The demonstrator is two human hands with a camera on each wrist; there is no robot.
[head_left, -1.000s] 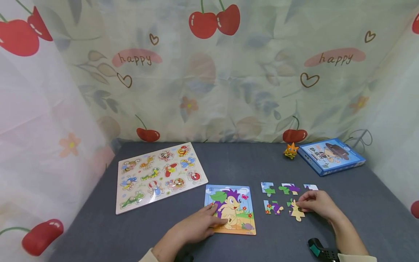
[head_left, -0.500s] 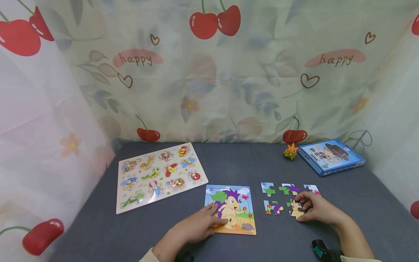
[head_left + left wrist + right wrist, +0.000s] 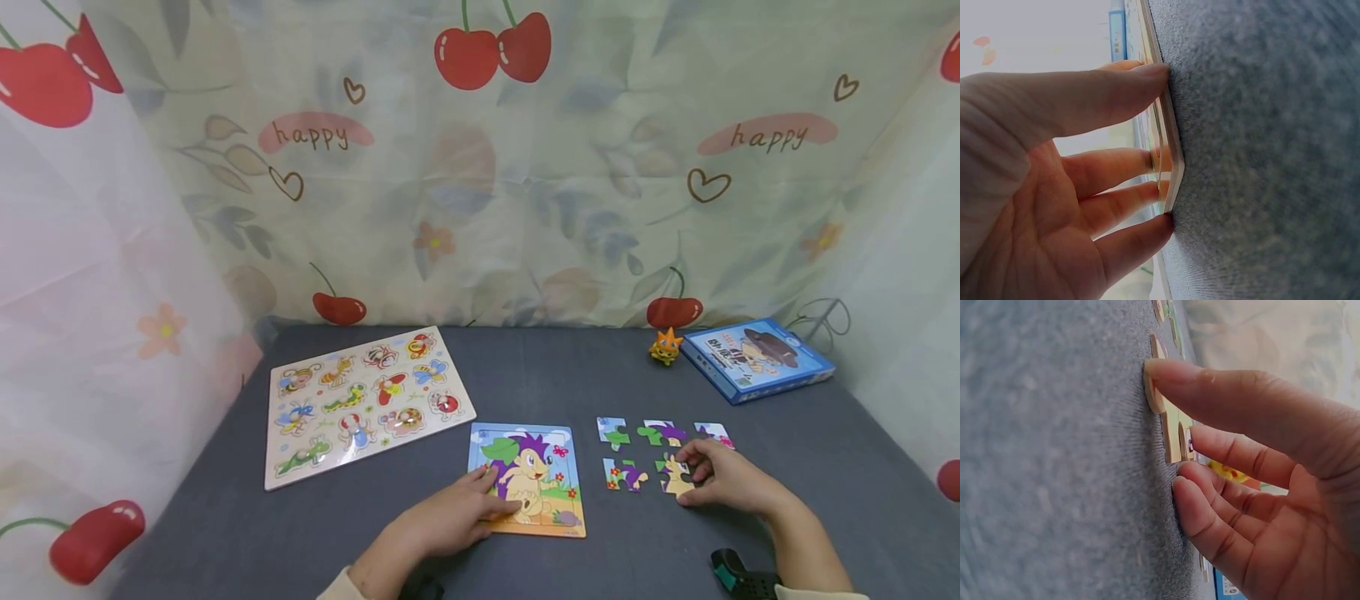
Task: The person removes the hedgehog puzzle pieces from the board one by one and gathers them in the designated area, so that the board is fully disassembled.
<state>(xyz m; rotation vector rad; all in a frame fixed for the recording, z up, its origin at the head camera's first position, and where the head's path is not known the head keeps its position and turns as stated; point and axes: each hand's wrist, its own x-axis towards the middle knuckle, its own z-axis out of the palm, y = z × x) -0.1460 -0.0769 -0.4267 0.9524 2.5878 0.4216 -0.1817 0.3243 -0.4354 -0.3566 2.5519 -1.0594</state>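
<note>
My left hand (image 3: 461, 508) rests on the lower left of a square hedgehog puzzle board (image 3: 562, 458). In the left wrist view its thumb and fingertips touch the board's wooden edge (image 3: 1174, 140) and surface, fingers fairly straight. Farther right, my right hand (image 3: 723, 477) holds a cream puzzle piece (image 3: 674, 477) flat on the table, thumb at the near end and index finger at the far end. The right wrist view shows the thumb tip on the piece's wooden side (image 3: 1174, 434). Part of that piece is hidden by the fingers.
Loose puzzle pieces lie close by: a blue-green one (image 3: 612, 432), a purple-green one (image 3: 662, 432), a partly covered one (image 3: 714, 431) and a flowered one (image 3: 624, 475). An insect peg board (image 3: 375, 400), an orange toy figure (image 3: 666, 346) and a blue box (image 3: 757, 358) stand farther back.
My right thumb and index finger have spread from a pinch at the piece's right side to its near and far ends. The upper right piece shows more. My left hand stays still.
</note>
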